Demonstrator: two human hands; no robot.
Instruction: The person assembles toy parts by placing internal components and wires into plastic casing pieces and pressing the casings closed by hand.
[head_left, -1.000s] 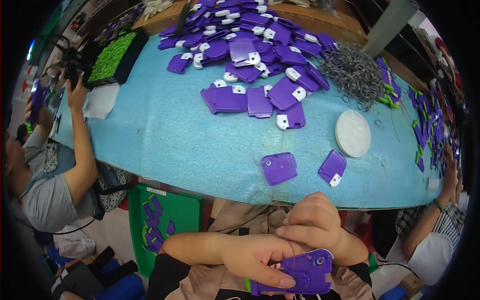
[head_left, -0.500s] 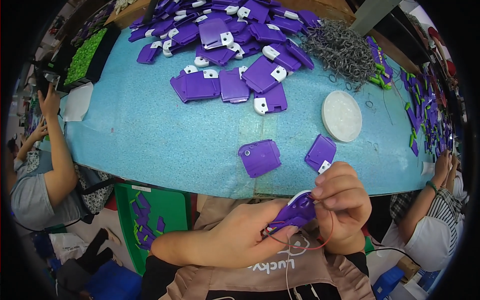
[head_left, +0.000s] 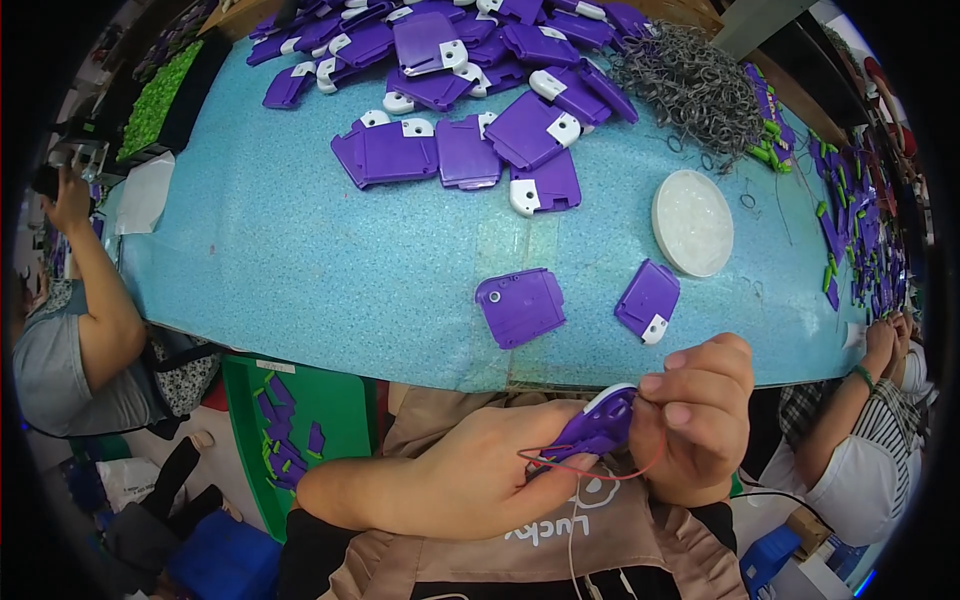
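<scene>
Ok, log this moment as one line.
Left hand: holding purple casing | Right hand: at casing's white-edged end | Red wire: slack between hands | Table: white round dish

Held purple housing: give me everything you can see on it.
The housing is purple and looks like glossy moulded plastic, with a curved white edge along its upper side and recessed detail inside. It is tilted, rising toward the right, in front of the person's apron. The left hand grips it, covering its lower left part. A thin red wire loops by it. The right hand is at its upper right end; contact there is unclear.
</scene>
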